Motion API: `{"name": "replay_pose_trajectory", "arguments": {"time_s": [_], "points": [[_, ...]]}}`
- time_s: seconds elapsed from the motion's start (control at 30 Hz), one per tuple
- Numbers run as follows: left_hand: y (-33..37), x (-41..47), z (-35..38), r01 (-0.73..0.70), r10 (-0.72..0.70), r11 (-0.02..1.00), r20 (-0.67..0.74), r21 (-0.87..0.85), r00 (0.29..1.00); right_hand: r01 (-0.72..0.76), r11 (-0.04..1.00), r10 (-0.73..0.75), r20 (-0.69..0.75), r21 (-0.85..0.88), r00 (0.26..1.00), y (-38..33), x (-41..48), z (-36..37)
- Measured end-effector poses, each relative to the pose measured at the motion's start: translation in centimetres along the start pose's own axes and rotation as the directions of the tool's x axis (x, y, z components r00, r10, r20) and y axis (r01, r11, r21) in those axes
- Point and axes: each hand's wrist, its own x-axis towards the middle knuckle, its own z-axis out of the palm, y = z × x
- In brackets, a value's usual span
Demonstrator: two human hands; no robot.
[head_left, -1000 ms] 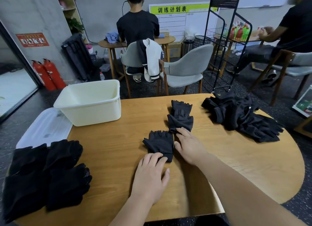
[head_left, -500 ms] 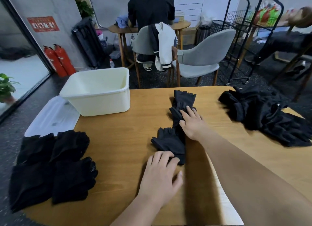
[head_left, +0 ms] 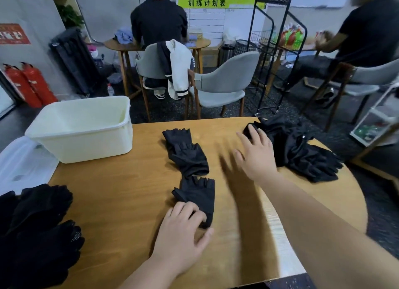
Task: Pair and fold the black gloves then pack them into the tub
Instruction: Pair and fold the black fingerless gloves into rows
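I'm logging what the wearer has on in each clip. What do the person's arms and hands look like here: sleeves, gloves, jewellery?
The left hand and right hand are bare: no gloves, rings or watch visible. Both forearms are uncovered, no sleeve showing up to the frame edge. The right hand is motion-blurred, so fine detail is unclear.

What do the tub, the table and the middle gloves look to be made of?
Tub: cream plastic, smooth, slightly glossy, with a moulded rim. Table: wood or wood-look laminate, satin, grain lines visible. Gloves: black fabric, matte, limp and creased; the fibre cannot be told.
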Motion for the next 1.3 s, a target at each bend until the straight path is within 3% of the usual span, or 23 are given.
{"name": "replay_pose_trajectory", "arguments": {"time_s": [0.1,0.2,0.33,0.43,0.7,1.0,1.2,1.3], "points": [[1.2,1.3,0.4,0.045,-0.049,0.998,0.08,0.051,0.996,-0.272,0.961,0.27,-0.061,-0.041,0.961,5.6,0.0,-1.6],[0.9,1.1,0.7,0.02,-0.022,0.998,0.029,0.054,0.999,-0.486,0.874,0.485,0.113,-0.019,0.867,9.6,0.8,-2.5],[0.8,1.0,1.5,0.033,-0.033,0.999,-0.018,0.025,0.999,-0.571,0.816,0.529,0.286,0.085,0.799,12.1,1.6,-1.1],[0.7,1.1,1.7,0.031,-0.03,0.999,-0.043,0.011,0.999,-0.535,0.842,0.482,0.345,0.072,0.805,11.7,2.4,0.4],[0.8,1.3,1.9,0.025,-0.024,1.0,-0.051,0.007,0.998,-0.305,0.949,0.27,0.306,0.074,0.913,7.3,3.4,2.2],[0.9,1.2,1.5,0.031,-0.031,0.999,-0.044,0.011,0.999,-0.101,0.988,0.065,0.284,0.115,0.957,0.3,2.3,3.1],[1.1,1.1,1.1,0.029,-0.028,1.0,-0.045,0.012,0.999,-0.043,0.989,-0.002,0.3,0.143,0.954,-3.1,0.8,3.0],[1.1,1.0,1.1,0.021,-0.021,1.0,-0.055,0.011,0.998,-0.045,0.983,0.001,0.235,0.178,0.972,-3.4,0.5,2.3]]}}
